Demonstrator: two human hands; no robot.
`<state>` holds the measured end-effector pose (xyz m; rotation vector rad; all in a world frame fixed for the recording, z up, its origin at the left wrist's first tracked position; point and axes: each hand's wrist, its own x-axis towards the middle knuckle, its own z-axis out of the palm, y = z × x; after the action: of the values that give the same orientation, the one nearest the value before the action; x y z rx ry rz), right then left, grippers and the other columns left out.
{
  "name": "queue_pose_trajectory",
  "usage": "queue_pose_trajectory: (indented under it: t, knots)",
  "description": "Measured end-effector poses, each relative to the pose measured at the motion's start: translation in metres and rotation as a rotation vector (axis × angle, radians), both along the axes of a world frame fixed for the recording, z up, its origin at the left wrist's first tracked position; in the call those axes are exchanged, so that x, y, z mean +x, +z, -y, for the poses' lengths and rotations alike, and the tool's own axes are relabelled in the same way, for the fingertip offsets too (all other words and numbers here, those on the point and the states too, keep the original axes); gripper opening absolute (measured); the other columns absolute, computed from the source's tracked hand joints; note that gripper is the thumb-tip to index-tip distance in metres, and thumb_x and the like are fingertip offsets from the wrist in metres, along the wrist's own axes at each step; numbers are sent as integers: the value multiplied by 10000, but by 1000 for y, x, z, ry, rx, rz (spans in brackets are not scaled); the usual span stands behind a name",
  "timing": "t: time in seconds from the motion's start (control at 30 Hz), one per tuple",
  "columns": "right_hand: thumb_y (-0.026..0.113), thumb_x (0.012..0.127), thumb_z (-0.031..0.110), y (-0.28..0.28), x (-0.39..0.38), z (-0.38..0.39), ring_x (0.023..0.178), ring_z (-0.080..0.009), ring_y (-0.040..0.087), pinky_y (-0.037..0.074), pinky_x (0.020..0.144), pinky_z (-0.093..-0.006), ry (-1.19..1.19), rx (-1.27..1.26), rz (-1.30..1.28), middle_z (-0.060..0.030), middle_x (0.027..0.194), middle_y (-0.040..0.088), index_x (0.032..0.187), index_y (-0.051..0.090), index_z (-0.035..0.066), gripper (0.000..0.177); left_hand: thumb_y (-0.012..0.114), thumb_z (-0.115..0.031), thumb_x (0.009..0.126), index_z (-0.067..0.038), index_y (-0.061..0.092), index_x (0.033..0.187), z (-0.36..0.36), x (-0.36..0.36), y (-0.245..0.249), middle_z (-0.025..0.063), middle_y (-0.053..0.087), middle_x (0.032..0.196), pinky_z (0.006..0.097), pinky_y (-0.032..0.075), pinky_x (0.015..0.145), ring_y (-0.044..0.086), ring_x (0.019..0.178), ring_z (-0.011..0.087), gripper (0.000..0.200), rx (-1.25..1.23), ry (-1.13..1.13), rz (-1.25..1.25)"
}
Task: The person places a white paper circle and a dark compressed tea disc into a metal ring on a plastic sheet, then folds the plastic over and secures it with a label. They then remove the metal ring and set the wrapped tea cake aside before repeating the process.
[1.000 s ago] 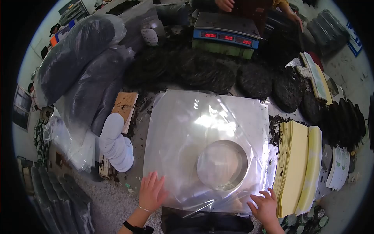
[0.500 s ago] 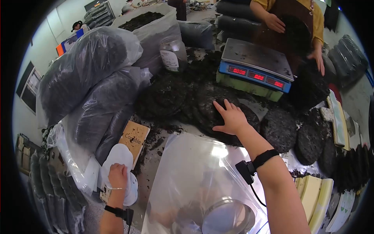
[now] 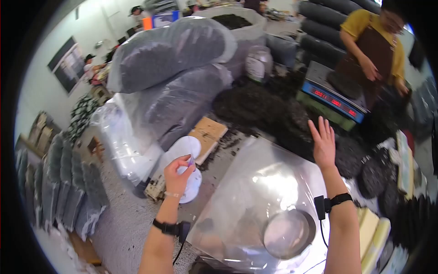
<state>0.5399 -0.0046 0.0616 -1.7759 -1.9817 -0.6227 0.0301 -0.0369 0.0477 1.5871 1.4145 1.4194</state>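
Note:
My left hand (image 3: 179, 176) is closed in a pinch on a small purplish piece, over white round paper discs (image 3: 190, 185) beside a tan board (image 3: 208, 137). My right hand (image 3: 324, 145) has its fingers spread, holding nothing, by the edge of the dark round cakes (image 3: 299, 116). Below and between my hands lies a clear plastic sheet (image 3: 237, 192) with a round metal ring (image 3: 289, 234) at its lower right. A scale (image 3: 331, 98) with red digits stands beyond my right hand and bears one dark cake (image 3: 345, 85).
Large plastic bags of dark material (image 3: 169, 55) are piled at the left, with a clear jar (image 3: 258, 64) behind. A co-worker in a brown apron (image 3: 372, 50) stands beyond the scale. More dark cakes (image 3: 372, 176) and yellowish rolls (image 3: 376, 246) lie at the right.
The view has swung left. My left hand has lifted from the discs, pinching the small piece. My right hand has come off the cakes. A cake now rests on the scale.

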Motion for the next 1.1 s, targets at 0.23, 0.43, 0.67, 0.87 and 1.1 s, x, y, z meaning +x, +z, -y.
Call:
queue_pose_trajectory:
  t: [0.23,0.43,0.67,0.87,1.1]
  knots:
    - [592,860,-26,55,-33,210,1443,-432,459,355,1186,-566,103,224,-51,-249,1545,487,1376,659,137,545,785,-112,818,-69,663,952,176,186,25,82,738,1210,485,456,1132,636,1248,297,187,452,-792,-493]
    - [639,839,53,32,-83,344,1375,-434,523,409,1141,-541,-1,36,-155,-234,1483,558,1336,687,196,519,826,-235,825,-69,686,995,202,186,-12,88,699,1150,479,502,1062,669,1128,277,276,320,-958,-341]
    - [769,778,126,35,-98,367,1122,-367,613,525,968,-437,107,-654,-571,-202,1439,576,1533,476,124,810,965,-415,612,-72,348,1523,153,232,50,195,536,1157,434,587,775,682,941,359,1152,-80,-1108,-861]
    - [1002,528,328,9,-90,277,928,-441,704,614,729,-473,-135,-1178,-473,-260,1262,467,1426,341,61,1147,1003,-361,515,-46,359,1492,153,281,29,212,544,1228,427,616,732,710,911,361,1211,-260,-1126,-1247]
    - [969,599,258,-10,-90,278,881,-420,716,611,740,-462,-150,-1189,-577,-241,1271,491,1431,361,72,1047,975,-264,565,-66,372,1465,159,276,-2,178,541,1229,411,625,712,713,928,323,1102,-283,-1111,-1214]
